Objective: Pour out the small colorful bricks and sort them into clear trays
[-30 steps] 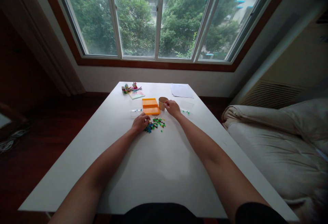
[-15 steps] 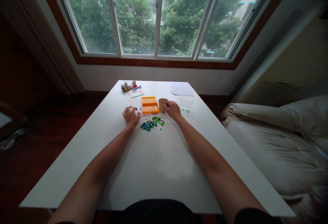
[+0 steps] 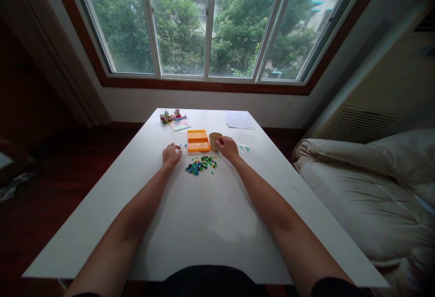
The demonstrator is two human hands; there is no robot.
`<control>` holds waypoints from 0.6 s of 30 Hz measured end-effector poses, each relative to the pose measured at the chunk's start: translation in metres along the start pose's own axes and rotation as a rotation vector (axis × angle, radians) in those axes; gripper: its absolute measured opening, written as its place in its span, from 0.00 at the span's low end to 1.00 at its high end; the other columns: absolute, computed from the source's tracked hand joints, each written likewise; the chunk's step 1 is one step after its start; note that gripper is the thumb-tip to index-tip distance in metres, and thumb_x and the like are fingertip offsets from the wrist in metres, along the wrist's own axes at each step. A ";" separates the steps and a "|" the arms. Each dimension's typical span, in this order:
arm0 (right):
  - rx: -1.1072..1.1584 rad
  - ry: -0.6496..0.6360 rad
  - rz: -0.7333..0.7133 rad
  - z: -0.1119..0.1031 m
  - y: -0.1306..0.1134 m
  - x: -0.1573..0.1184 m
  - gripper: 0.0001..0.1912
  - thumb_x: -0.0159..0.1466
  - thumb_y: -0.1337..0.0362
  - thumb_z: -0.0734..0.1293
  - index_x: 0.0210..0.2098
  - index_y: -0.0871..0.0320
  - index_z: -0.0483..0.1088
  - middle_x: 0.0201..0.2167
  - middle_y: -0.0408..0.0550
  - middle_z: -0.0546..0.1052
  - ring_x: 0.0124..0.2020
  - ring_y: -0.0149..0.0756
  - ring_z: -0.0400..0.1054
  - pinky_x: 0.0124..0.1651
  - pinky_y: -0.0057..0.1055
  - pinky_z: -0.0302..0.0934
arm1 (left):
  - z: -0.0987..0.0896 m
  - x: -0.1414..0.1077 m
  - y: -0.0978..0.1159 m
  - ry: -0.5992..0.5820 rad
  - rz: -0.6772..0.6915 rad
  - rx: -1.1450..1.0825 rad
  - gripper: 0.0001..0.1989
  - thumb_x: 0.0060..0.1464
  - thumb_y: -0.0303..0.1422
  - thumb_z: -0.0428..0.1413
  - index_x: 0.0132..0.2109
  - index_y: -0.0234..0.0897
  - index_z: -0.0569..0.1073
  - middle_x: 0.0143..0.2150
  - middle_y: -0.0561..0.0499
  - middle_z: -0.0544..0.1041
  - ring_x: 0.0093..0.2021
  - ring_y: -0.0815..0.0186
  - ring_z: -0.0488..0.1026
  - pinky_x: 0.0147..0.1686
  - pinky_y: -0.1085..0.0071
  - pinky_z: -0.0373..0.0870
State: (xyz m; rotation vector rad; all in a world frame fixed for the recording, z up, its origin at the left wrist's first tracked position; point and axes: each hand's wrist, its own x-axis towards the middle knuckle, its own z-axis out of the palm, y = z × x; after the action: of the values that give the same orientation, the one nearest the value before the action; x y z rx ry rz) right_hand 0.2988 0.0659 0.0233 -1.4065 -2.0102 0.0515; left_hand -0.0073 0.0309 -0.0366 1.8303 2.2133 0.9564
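Observation:
My left hand (image 3: 171,155) rests low over the near edge of a clear tray (image 3: 174,139) with a few small blue pieces (image 3: 183,145) in it. Its fingers are loosely bent and apart, and I see nothing held. At the rim of a brown paper cup (image 3: 214,142), my right hand (image 3: 228,147) has its fingertips pinched together; whatever is between them is hidden. Between the hands lies a loose pile of small green, blue, yellow and dark pieces (image 3: 200,165). Behind the pile is an open orange case (image 3: 198,140).
Another clear tray (image 3: 248,139) with several green pieces (image 3: 244,147) is right of my right hand. Small toy figures (image 3: 171,117) and a coloured card (image 3: 180,125) lie at the back left of the white table (image 3: 204,229). White paper sheets (image 3: 239,120) lie at the back right.
My left hand has shifted slightly left and closer to me, its fingers less spread, uncovering more of the clear tray's blue pieces. My right hand stays at the cup's rim.

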 end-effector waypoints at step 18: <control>0.092 0.054 0.043 0.013 0.013 0.000 0.09 0.65 0.62 0.62 0.38 0.55 0.74 0.32 0.46 0.77 0.34 0.36 0.68 0.36 0.29 0.57 | 0.002 0.001 0.002 -0.004 0.071 0.015 0.14 0.55 0.37 0.57 0.49 0.42 0.77 0.65 0.45 0.68 0.68 0.52 0.58 0.69 0.54 0.50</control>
State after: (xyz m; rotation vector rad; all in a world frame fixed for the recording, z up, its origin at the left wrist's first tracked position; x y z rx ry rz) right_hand 0.3026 0.0753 0.0084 -1.3789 -1.9094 0.1217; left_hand -0.0052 0.0330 -0.0370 1.9280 2.1725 0.9504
